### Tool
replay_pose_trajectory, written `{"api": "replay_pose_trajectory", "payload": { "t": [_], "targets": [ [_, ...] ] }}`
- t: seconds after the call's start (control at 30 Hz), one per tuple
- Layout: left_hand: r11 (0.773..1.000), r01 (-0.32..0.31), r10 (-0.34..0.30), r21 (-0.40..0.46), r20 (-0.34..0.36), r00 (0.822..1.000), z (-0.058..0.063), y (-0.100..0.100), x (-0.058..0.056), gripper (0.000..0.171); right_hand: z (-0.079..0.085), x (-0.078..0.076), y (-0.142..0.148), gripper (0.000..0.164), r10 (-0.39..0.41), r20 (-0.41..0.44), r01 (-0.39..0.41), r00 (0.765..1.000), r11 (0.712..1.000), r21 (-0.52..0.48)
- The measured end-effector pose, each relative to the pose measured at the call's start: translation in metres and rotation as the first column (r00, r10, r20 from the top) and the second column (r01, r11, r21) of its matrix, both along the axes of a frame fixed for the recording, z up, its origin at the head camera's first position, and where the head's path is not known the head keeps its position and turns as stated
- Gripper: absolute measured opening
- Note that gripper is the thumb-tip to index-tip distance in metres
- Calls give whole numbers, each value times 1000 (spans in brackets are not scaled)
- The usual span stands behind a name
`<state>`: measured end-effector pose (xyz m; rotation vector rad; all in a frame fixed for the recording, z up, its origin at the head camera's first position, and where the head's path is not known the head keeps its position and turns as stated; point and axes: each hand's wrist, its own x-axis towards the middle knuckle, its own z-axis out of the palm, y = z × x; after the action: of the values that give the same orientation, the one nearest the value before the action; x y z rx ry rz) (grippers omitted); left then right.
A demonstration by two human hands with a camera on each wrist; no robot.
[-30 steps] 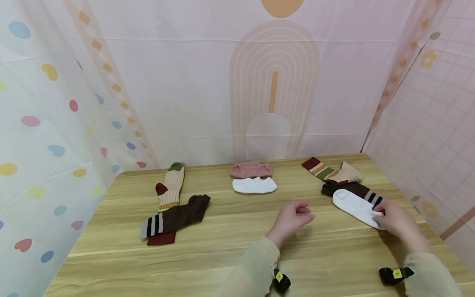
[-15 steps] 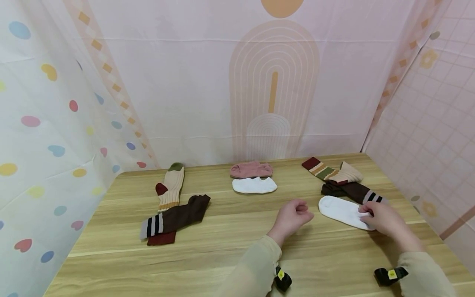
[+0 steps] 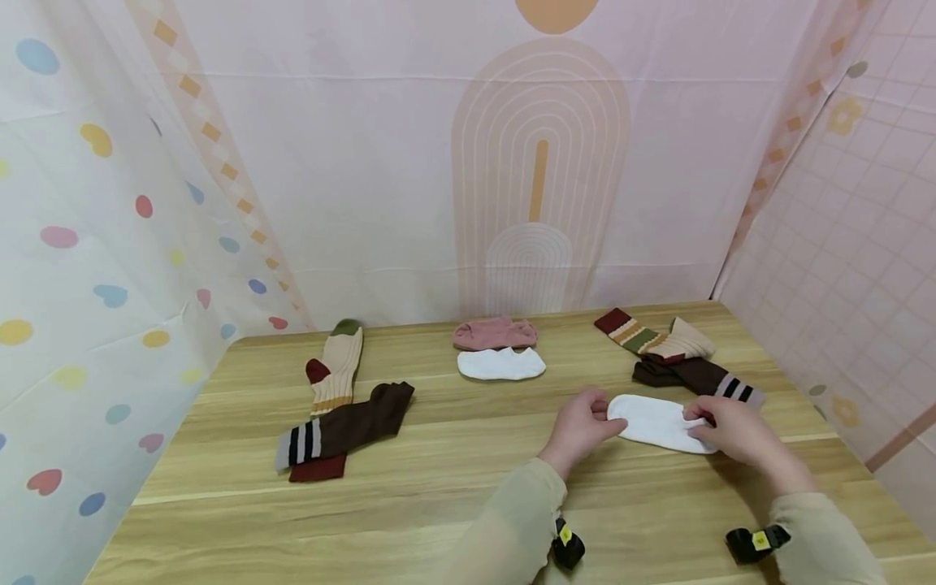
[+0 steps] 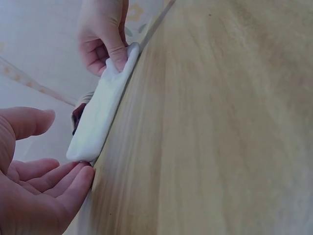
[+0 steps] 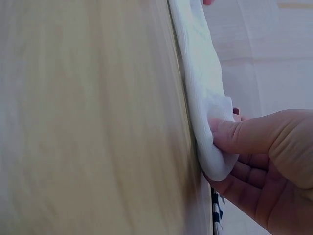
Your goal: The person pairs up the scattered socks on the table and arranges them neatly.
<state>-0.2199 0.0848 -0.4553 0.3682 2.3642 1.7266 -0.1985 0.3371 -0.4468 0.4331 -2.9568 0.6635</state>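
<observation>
A white ankle sock (image 3: 654,422) stretches between my two hands, close over the wooden table. My right hand (image 3: 738,431) pinches its opening end; in the right wrist view the thumb (image 5: 239,137) presses into the white fabric with the fingers behind. My left hand (image 3: 581,426) is at the toe end. In the left wrist view its fingertips (image 4: 83,169) are right at the toe, while the thumb (image 4: 32,122) stands well apart from the sock. Behind my right hand lies a dark brown sock (image 3: 695,374) with grey and black stripes.
A striped cream sock (image 3: 665,345) overlaps the brown one at right. At the back middle, a pink sock (image 3: 495,333) lies behind another white ankle sock (image 3: 500,365). On the left, a brown striped sock (image 3: 358,422) crosses a cream sock (image 3: 340,366). Patterned curtains (image 3: 366,162) border the table.
My right hand has drawn the white sock leftward and nearer, off the brown sock. My left hand, apart from the sock earlier, has shifted slightly right to its toe end.
</observation>
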Motion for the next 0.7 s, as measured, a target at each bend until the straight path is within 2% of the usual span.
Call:
{"api": "replay_pose_trajectory", "payload": {
  "t": [0.1,0.4,0.7],
  "targets": [
    [1000,-10,10,-10,-3,1000,0,1,0,45,1,0,-3,16,-4,15,4,1000,1000,0],
    [996,-34,28,-79,-80,996,-3,-1,1,34,1,0,-6,13,-7,57,9,998,999,-32],
    [991,-75,65,-110,-97,993,-5,-1,1,26,0,0,-6,12,1,62,2,998,998,-61]
  ]
}}
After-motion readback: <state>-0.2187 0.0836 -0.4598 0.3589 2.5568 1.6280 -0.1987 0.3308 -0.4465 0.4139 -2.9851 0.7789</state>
